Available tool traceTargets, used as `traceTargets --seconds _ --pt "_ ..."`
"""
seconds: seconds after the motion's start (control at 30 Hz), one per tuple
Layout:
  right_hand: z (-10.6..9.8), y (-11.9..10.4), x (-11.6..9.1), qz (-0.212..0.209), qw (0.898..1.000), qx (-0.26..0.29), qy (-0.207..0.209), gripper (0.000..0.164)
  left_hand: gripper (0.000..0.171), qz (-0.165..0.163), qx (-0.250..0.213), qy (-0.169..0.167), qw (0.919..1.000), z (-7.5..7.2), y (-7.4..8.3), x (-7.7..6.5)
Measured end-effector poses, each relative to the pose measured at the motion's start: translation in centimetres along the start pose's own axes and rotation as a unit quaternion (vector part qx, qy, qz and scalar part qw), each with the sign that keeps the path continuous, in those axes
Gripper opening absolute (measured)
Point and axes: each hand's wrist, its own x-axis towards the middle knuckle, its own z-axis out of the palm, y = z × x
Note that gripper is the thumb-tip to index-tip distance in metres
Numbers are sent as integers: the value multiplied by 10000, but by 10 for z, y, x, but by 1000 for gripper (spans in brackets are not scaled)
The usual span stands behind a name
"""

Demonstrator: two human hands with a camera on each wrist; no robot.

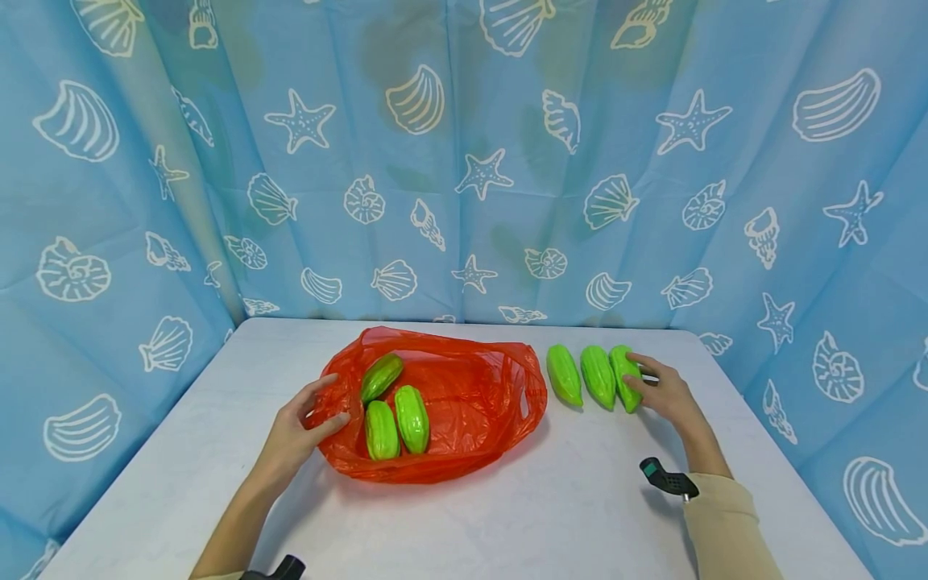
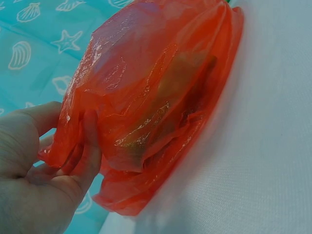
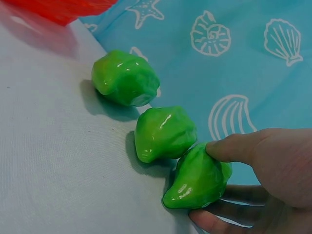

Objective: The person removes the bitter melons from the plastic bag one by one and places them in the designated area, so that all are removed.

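Observation:
A red plastic bag (image 1: 464,427) lies with its mouth spread wide, and several glossy green ridged fruits (image 1: 412,419) rest inside toward its left. My left hand (image 1: 293,431) holds the bag's left side; in the left wrist view the thin plastic (image 2: 141,97) passes between the thumb and fingers. Right of the bag, three more such fruits stand in a row. My right hand (image 1: 669,395) grips the rightmost green fruit (image 3: 200,178), thumb on top and fingers along its far side. The middle fruit (image 3: 165,132) touches or nearly touches it, and the left one (image 3: 126,78) sits apart.
A white-covered table (image 1: 551,507) bears everything. A blue curtain (image 1: 449,161) with white shell and starfish prints encloses its back and sides. Dark camera mounts (image 1: 667,477) are worn at both wrists.

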Motion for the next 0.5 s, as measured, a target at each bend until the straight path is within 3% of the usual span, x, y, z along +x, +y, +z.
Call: traceTargets --seconds 0.5 --pt "4 -6 0 -189 9995 -245 -86 57 73 -33 -25 12 10000 1 0 0"
